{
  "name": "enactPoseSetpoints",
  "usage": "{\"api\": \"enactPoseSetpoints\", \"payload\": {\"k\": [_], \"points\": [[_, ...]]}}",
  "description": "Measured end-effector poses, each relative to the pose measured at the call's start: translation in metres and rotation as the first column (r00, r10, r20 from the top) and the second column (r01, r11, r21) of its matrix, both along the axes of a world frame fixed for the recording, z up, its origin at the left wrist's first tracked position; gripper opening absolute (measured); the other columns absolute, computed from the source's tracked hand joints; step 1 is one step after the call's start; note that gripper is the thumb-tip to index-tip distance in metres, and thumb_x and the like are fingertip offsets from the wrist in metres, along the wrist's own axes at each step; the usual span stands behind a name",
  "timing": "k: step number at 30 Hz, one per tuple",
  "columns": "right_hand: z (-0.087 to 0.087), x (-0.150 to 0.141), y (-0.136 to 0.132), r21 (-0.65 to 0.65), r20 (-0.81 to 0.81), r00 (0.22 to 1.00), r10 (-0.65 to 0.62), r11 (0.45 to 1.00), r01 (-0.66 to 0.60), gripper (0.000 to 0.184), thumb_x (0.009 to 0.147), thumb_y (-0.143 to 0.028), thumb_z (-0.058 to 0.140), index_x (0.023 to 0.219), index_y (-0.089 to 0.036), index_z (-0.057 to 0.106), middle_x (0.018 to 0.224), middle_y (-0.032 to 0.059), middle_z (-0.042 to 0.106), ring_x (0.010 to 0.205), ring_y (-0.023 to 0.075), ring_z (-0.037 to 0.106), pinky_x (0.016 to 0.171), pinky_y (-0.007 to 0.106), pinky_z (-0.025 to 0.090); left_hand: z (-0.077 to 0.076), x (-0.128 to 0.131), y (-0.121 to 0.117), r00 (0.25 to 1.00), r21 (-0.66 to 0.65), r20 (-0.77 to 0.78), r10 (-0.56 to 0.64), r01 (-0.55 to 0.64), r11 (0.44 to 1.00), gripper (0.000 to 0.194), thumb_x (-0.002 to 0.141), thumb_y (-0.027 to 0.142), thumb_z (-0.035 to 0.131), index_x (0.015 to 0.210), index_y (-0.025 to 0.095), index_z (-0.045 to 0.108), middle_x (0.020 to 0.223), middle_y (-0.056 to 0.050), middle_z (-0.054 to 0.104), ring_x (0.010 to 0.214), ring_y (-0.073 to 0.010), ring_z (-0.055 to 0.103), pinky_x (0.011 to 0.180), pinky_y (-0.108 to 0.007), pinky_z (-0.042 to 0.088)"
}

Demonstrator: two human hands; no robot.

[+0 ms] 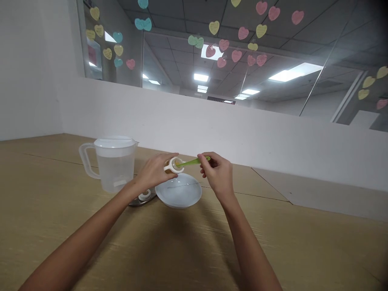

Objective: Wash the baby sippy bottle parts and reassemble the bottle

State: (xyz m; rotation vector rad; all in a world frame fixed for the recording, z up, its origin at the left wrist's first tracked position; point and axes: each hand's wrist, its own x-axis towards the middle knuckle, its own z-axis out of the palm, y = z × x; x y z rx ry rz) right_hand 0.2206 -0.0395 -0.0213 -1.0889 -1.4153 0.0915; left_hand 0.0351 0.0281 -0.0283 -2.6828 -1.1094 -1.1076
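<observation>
My left hand is closed around a small jar with a white rim and something orange-yellow inside. The jar is tilted, its mouth turned toward my right hand. Between thumb and fingers of that hand is the handle of a green spoon, whose far end reaches into the jar's mouth. Below both hands stands a wide white bowl. Left of the bowl, a white ring-shaped lid lies on a dark metal tray, partly hidden by my left forearm.
A translucent lidded pitcher holding clear liquid stands on the wooden table, left of the bowl. Behind the table rises a white wall with a glass pane above it, dotted with heart-shaped notes.
</observation>
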Motion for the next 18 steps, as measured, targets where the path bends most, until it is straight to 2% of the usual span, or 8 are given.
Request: {"api": "enactPoseSetpoints", "payload": {"k": [2, 5, 8, 12, 14, 18], "points": [[0.0033, 0.0019, -0.0032, -0.025, -0.060, 0.997, 0.058, 0.998, -0.059, 0.029, 0.076, -0.044, 0.057, 0.078, -0.016, 0.065, 0.054, -0.0009, 0.057, 0.046, 0.0122, 0.055, 0.045, 0.023, 0.043, 0.0027, -0.0012, -0.0011, 0.997, -0.055, 0.059, -0.047, 0.050, 0.997, 0.058, 0.066, 0.038, 0.068, 0.119, 0.018, 0.055, 0.117, -0.006, 0.062, 0.101, -0.0231, 0.057, 0.084, -0.031, 0.043], [0.0070, 0.0057, -0.0049, -0.058, -0.105, 0.986, 0.129, 0.989, -0.136, 0.026, 0.073, -0.042, 0.060, 0.076, -0.016, 0.064, 0.055, -0.0009, 0.057, 0.048, 0.0124, 0.056, 0.045, 0.023, 0.046, 0.0055, -0.0020, -0.0027, 0.995, -0.107, 0.060, -0.074, 0.080, 0.991, 0.057, 0.065, 0.041, 0.069, 0.115, 0.018, 0.058, 0.107, -0.005, 0.066, 0.089, -0.0215, 0.060, 0.075, -0.029, 0.045], [0.0088, 0.0085, -0.0050, -0.080, -0.110, 0.981, 0.162, 0.982, -0.171, 0.025, 0.073, -0.040, 0.061, 0.075, -0.015, 0.063, 0.055, -0.0016, 0.055, 0.048, 0.0121, 0.057, 0.046, 0.023, 0.048, 0.0050, -0.0012, -0.0033, 0.997, -0.096, 0.028, -0.075, 0.078, 0.992, 0.057, 0.065, 0.044, 0.069, 0.115, 0.020, 0.059, 0.102, -0.005, 0.067, 0.082, -0.0205, 0.060, 0.070, -0.028, 0.044], [0.0095, 0.0098, -0.0059, -0.079, -0.080, 0.980, 0.185, 0.978, -0.191, 0.022, 0.075, -0.037, 0.059, 0.076, -0.016, 0.062, 0.057, -0.0021, 0.055, 0.049, 0.0115, 0.057, 0.050, 0.024, 0.050, 0.0026, -0.0004, -0.0039, 0.997, -0.079, 0.016, -0.074, 0.075, 0.994, 0.058, 0.065, 0.048, 0.067, 0.117, 0.022, 0.058, 0.104, -0.004, 0.067, 0.078, -0.0195, 0.060, 0.068, -0.027, 0.043], [0.0091, 0.0094, -0.0064, -0.057, -0.058, 0.976, 0.210, 0.975, -0.213, 0.020, 0.076, -0.034, 0.058, 0.082, -0.016, 0.063, 0.065, -0.0003, 0.058, 0.053, 0.0114, 0.058, 0.053, 0.025, 0.052, 0.0024, -0.0006, -0.0046, 0.998, -0.087, 0.006, -0.057, 0.057, 0.995, 0.060, 0.066, 0.050, 0.067, 0.119, 0.024, 0.057, 0.102, -0.003, 0.068, 0.077, -0.0199, 0.060, 0.067, -0.027, 0.043], [0.0080, 0.0073, -0.0080, 0.056, 0.071, 0.961, 0.267, 0.961, -0.272, 0.020, 0.079, -0.021, 0.051, 0.094, -0.019, 0.065, 0.094, 0.0050, 0.061, 0.076, 0.0134, 0.061, 0.068, 0.028, 0.054, 0.0034, -0.0017, -0.0051, 0.998, -0.116, -0.051, -0.032, 0.026, 0.993, 0.061, 0.066, 0.050, 0.066, 0.121, 0.025, 0.056, 0.095, -0.002, 0.069, 0.079, -0.0210, 0.061, 0.065, -0.026, 0.041]]}}
